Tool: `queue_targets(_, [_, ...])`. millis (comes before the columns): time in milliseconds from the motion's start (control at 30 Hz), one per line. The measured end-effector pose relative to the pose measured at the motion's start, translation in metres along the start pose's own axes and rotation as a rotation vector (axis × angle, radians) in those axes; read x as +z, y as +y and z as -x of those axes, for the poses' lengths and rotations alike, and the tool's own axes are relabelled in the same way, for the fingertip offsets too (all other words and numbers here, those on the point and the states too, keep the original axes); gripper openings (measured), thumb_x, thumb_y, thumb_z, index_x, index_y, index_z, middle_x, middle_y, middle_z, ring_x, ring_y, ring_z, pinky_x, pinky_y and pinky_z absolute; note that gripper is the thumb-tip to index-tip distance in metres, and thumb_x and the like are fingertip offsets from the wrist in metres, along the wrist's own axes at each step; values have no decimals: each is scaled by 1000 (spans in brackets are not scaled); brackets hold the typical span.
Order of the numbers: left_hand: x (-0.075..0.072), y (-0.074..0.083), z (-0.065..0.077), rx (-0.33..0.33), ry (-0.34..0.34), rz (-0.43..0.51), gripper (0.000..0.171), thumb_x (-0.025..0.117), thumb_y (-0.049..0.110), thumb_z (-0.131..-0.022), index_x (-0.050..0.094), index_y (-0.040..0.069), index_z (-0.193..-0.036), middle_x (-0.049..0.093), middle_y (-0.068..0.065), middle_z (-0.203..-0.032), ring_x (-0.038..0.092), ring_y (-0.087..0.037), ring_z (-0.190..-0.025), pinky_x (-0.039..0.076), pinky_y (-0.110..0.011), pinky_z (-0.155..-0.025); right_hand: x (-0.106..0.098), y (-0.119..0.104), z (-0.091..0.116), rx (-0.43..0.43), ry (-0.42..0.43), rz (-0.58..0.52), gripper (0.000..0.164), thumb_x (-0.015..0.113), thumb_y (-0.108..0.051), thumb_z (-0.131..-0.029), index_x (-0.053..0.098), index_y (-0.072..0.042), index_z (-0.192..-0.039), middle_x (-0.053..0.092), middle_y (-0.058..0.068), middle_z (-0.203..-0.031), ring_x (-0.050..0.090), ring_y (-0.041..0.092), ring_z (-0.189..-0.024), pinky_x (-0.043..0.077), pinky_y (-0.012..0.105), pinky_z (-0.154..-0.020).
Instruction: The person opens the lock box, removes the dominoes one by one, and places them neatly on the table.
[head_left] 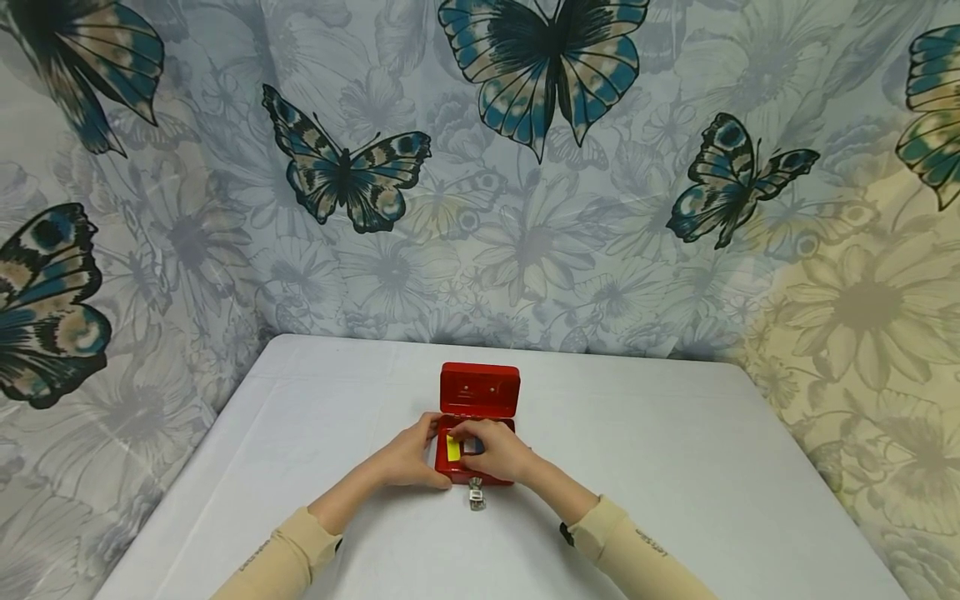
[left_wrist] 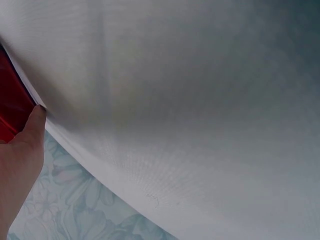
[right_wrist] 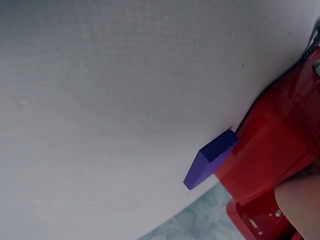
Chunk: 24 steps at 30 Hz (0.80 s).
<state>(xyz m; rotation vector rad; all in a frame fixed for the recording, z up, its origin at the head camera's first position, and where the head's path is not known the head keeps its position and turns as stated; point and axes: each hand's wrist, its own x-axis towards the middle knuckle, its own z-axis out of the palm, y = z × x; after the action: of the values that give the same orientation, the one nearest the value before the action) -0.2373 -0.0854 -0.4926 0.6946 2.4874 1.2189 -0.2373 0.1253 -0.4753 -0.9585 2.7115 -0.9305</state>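
A small red metal box (head_left: 445, 475) stands on the table with its lid (head_left: 480, 390) raised. My left hand (head_left: 408, 456) holds the box's left side, thumb at the front corner and fingers towards the back; the red side also shows by the left hand (left_wrist: 22, 157) in the left wrist view. My right hand (head_left: 498, 450) reaches into the box, curled, with its fingertips at a flat yellow block (head_left: 453, 448). Dark blue and pale things show under that hand. On the table against the box's right side is a purple block (right_wrist: 210, 159), mostly hidden in the head view.
A silver metal lock (head_left: 476, 493) is at the box's front edge. White cloth covers the table (head_left: 637, 433). Behind it hangs a curtain (head_left: 525, 275) with butterflies and flowers.
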Motion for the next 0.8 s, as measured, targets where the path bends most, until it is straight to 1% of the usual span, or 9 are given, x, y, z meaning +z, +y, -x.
queue_targets(300, [0, 2, 1, -2, -5, 13, 95, 87, 23, -69, 29, 0, -141, 47, -17, -140, 45, -35, -131, 39, -46, -107, 3, 3, -3, 23, 13, 57, 46, 78, -19, -83, 62, -8, -125, 65, 3, -121, 57, 20, -114, 48, 42, -100])
queue_targets(600, [1, 0, 0, 3, -3, 17, 95, 87, 22, -69, 29, 0, -142, 46, -18, -141, 44, -35, -132, 38, -46, -108, 4, 3, -5, 25, -28, 148, 50, 78, -24, -84, 60, -10, -128, 64, 2, -122, 56, 20, -116, 48, 39, -100])
queue_targets(800, [0, 2, 1, 1, -4, 17, 95, 87, 23, -70, 29, -1, -142, 45, -18, -141, 44, -35, -132, 39, -47, -108, 6, 2, -7, 41, -36, 167, 50, 77, -24, -84, 60, -10, -129, 64, 2, -123, 55, 21, -116, 49, 39, -99])
